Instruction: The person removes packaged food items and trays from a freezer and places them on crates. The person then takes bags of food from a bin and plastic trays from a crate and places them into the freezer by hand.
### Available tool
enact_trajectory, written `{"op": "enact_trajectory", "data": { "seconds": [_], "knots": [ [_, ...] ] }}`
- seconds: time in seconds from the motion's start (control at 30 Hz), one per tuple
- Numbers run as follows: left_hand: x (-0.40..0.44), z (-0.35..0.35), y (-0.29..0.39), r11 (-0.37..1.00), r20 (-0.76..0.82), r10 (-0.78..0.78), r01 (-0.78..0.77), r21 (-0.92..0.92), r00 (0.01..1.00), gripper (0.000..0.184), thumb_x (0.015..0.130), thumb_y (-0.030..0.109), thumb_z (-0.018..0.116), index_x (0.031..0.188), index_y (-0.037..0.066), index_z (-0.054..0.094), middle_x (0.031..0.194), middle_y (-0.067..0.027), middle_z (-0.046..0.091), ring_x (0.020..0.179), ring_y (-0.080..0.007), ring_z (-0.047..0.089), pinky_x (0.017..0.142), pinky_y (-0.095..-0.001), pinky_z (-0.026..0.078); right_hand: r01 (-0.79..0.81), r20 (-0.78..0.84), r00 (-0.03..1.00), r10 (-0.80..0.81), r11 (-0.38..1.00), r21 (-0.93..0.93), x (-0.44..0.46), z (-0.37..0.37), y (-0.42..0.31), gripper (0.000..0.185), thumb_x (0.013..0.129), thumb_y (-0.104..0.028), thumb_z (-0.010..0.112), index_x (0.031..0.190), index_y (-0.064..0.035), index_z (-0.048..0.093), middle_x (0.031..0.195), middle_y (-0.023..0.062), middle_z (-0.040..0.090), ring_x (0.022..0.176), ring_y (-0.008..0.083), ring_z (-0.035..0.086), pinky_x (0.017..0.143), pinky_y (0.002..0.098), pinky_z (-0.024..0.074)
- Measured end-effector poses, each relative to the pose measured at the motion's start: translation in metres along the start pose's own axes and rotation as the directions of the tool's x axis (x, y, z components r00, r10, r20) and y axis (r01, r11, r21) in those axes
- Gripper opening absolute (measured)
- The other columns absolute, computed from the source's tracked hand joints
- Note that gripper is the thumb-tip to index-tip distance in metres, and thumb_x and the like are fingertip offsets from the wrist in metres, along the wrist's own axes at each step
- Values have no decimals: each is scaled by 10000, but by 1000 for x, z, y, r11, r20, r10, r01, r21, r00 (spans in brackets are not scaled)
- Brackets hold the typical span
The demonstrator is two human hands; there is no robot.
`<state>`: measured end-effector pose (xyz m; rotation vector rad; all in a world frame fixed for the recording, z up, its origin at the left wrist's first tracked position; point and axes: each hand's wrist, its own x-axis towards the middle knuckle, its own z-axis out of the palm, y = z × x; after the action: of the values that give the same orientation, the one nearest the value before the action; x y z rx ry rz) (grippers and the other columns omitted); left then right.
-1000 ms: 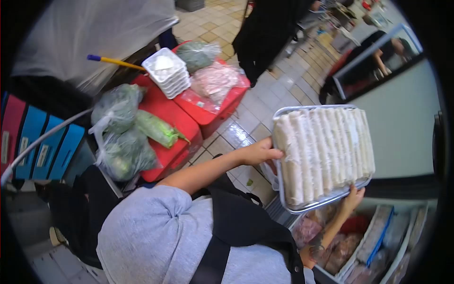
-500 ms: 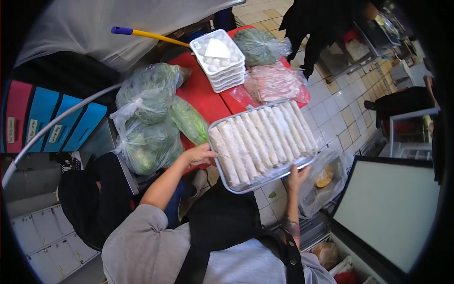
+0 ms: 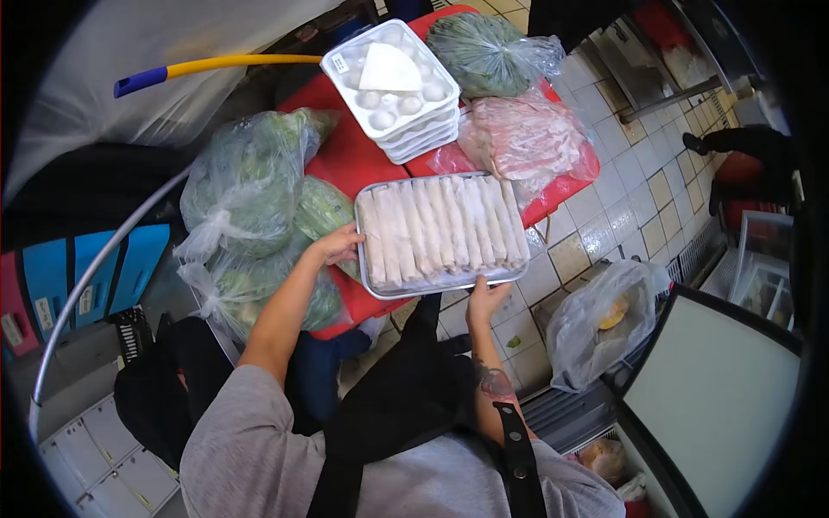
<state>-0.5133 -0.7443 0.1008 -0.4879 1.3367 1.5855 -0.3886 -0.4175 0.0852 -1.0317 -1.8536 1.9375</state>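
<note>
Red surface (image 3: 345,164) beside tiled floor (image 3: 566,229), bagged greens (image 3: 246,190) at its left. Left hand (image 3: 339,244) is closed on the left rim of a metal tray (image 3: 406,293) of pale rolls (image 3: 436,226), just brought over beside the greens; right hand (image 3: 486,304) closes on its near rim.

No text can be read with certainty. Left edge of frame: one pale label (image 3: 13,330) on a pink panel (image 3: 19,298), marks illegible. Beside it, two pale labels on blue panels (image 3: 47,276), one each; dark marks visible on both, wording too small to make out. Upper centre: a small white label (image 3: 339,65) with dark print on the top white tray (image 3: 378,119) of a stack, also illegible.
</note>
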Motion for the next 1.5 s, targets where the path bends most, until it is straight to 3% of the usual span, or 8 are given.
{"op": "enact_trajectory", "data": {
  "seconds": [0.13,0.23,0.37,0.6,0.73,0.9,1.1,1.5],
  "knots": [
    [-3,19,0,994,-154,39,-55,-100,987,551,916,350,485,1371,113,284,1125,-99,585,900,-258,633,666,-367,550,-24,-138,990,16,998,-54,-3,18,-1,471,774,0,510,1208,68,341,1149,208,487,1054,276,497,937,339,365],
    [-24,17,-19,937,-51,-343,338,-85,938,618,916,415,447,1429,180,196,1173,-160,554,889,-309,630,680,-449,539,-131,-187,976,115,988,-78,-4,19,16,424,775,-19,511,1165,67,370,1114,237,510,1038,311,516,928,356,375],
    [-77,46,-29,710,-421,-128,380,594,898,588,901,480,425,1413,245,255,937,-291,619,920,-412,614,706,-461,523,-253,-213,952,222,958,-132,-9,30,12,416,783,-36,517,1152,62,350,1073,247,524,999,336,547,889,384,410],
    [-62,46,-52,586,-582,85,432,685,809,563,859,366,508,1380,294,307,979,-309,603,947,-456,580,861,-488,444,-502,-23,862,507,858,107,-8,48,16,396,834,-7,540,1145,-5,294,1102,196,477,834,267,594,512,314,559],
    [-64,59,-37,618,-597,-23,481,622,802,618,823,371,548,1386,280,311,1021,-298,598,974,-432,582,872,-465,448,-636,324,709,626,767,-88,8,14,-3,420,866,-94,564,1185,-36,296,1068,132,514,843,209,594,615,327,561],
    [-64,72,-23,406,-489,206,380,831,848,624,790,360,583,1332,94,423,1172,-271,547,1084,-375,546,928,-424,421,-438,512,519,684,728,-528,48,-59,-10,413,812,-240,666,1144,-72,486,1021,84,570,838,166,598,595,339,536],
    [-71,137,12,389,-420,272,300,871,866,553,783,360,602,1210,16,531,1123,-251,581,1064,-371,554,923,-403,428,-432,207,769,605,731,-529,78,-158,8,305,749,-229,695,957,-37,582,869,98,630,754,196,624,601,349,526],
    [-24,165,46,600,-458,374,166,782,807,483,815,328,605,1176,11,554,1071,-227,614,984,-307,603,855,-357,459,107,308,872,381,465,-879,97,-308,70,242,668,-265,643,683,-23,634,743,198,631,742,364,617,664,442,492]
  ]
}}
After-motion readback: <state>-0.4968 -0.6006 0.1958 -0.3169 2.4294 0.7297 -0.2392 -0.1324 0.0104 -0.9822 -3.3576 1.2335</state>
